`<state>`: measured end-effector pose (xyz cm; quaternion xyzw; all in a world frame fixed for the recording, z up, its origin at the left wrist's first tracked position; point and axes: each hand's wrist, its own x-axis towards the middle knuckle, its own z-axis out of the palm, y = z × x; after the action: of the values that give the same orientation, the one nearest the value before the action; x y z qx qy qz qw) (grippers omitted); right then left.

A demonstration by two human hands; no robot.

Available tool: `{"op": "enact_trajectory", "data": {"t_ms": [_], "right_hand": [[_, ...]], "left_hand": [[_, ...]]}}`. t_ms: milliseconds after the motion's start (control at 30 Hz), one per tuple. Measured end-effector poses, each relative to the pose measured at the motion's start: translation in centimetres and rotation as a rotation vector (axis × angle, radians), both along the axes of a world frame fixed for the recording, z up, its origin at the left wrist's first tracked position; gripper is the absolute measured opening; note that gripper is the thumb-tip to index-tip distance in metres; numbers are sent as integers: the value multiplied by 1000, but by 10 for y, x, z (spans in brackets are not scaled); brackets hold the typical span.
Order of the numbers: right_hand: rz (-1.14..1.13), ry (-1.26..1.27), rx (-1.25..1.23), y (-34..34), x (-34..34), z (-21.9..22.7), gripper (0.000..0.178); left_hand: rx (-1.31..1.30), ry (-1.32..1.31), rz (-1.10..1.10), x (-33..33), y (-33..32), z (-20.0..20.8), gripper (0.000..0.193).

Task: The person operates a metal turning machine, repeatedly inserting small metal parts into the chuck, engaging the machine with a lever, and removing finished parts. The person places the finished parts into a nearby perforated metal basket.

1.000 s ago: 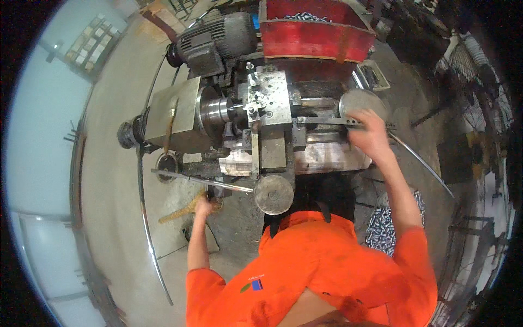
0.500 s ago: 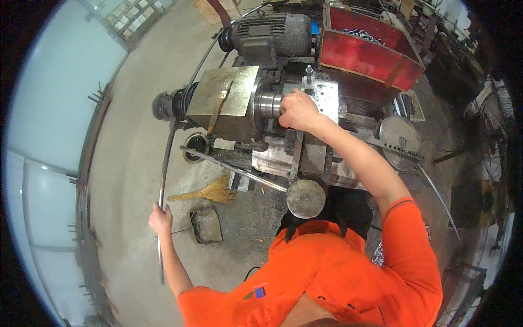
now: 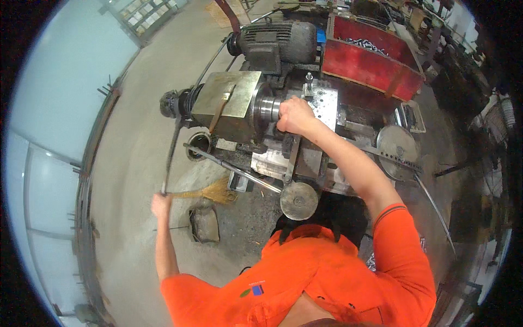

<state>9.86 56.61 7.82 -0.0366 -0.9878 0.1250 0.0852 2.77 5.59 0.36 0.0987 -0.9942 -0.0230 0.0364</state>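
My left hand (image 3: 160, 205) is closed around the lower end of a long metal lever rod (image 3: 173, 150), which runs up to the pulley end of a lathe-like machine. At the spindle's front, my right hand (image 3: 295, 115) has its fingers curled in against the round, shiny steel chuck (image 3: 267, 109). Whatever those fingers hold is hidden behind the hand. A brush (image 3: 219, 111) with a wooden handle lies on the metal cover plate (image 3: 239, 87) of the headstock. Just right of my right hand is a steel block with an upright bolt (image 3: 325, 102).
Behind the machine sit a dark motor (image 3: 279, 46) and a red bin (image 3: 370, 65) of small metal parts. A bar with a round disc (image 3: 298, 201) projects toward my waist. On the floor are a straw broom (image 3: 218, 191) and a block (image 3: 204, 223). Another disc (image 3: 397, 152) stands right.
The rod's long end no longer shows below my left hand, which now sits a little higher in view. My right hand stays at the chuck. The whole view has shifted slightly.
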Motion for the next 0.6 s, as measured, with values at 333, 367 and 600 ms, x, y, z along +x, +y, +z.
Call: {"op": "enact_trajectory", "data": {"t_ms": [333, 367, 600], "right_hand": [[45, -24, 179, 5, 8, 2, 25], [58, 31, 198, 10, 16, 8, 25], [-320, 564, 257, 107, 52, 101, 40]], "left_hand": [[146, 36, -6, 70, 69, 6, 39], [130, 64, -17, 75, 72, 7, 38], [161, 50, -89, 61, 90, 19, 38]]}}
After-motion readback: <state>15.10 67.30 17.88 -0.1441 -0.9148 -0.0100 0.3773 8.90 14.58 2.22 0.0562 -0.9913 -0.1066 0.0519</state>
